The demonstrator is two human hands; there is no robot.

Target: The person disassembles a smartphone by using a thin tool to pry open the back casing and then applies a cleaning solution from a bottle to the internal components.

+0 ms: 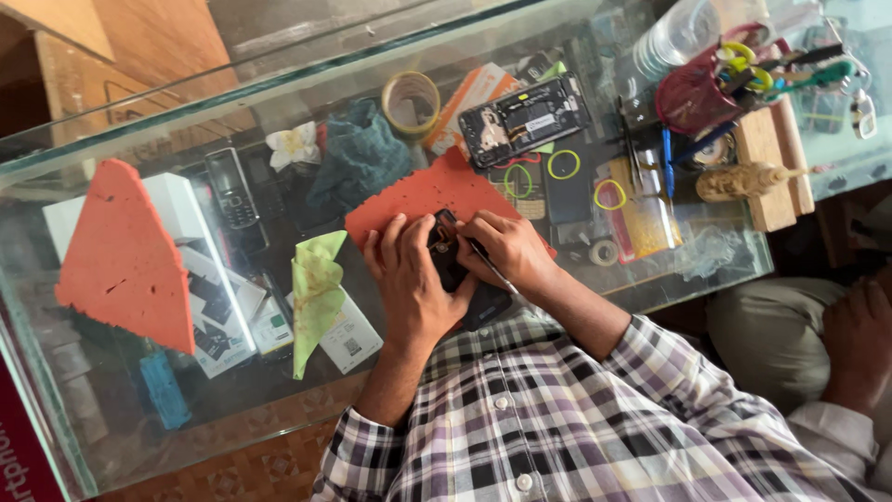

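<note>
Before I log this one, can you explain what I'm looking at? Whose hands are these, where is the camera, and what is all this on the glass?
There is one picture, from a camera worn on a person's head, looking down and tilted. The left hand and right hand belong to that person, in a checked shirt. Together they hold a small dark device over an orange mat; the right hand also grips a thin tool. They work on a glass counter. On it lie an opened phone, a roll of tape, a green cloth, a triangular orange piece and a red cup of tools. Another person's hand shows at right.
</note>
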